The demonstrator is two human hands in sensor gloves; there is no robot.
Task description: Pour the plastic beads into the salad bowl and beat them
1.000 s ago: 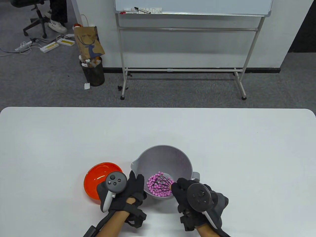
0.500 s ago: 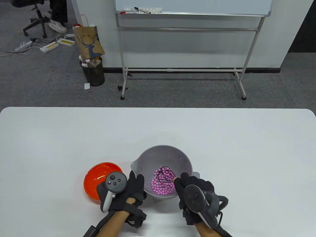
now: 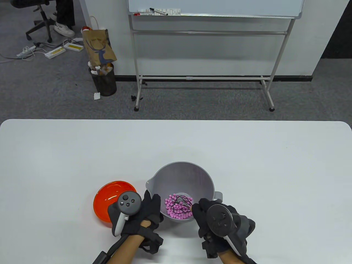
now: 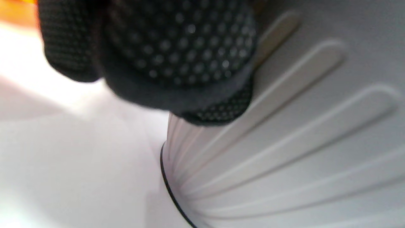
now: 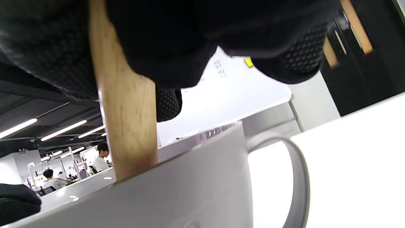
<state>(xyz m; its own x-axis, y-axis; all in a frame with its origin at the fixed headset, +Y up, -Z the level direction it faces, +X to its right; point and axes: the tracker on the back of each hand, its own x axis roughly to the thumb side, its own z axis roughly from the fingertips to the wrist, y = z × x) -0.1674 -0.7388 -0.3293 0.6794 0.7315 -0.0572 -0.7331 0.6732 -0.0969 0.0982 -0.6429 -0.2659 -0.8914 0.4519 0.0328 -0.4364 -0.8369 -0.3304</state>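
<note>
Hiding most of the whisk [image 3: 182, 204] handle inside the right hand [image 3: 213, 221], only black wires showing among the beads [image 3: 176, 207]. Covering the near part of the orange dish [image 3: 108, 196] under the left hand [image 3: 143, 214]. Blurring the fingertips [image 4: 177, 57] against the salad bowl [image 4: 300, 142], cropping its wall at the frame edge.

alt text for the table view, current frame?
Seen from above, a gloved right hand stirs pink beads with a black whisk in a grey salad bowl on a white table. The left hand steadies the bowl's near-left side, beside an orange dish.
</note>
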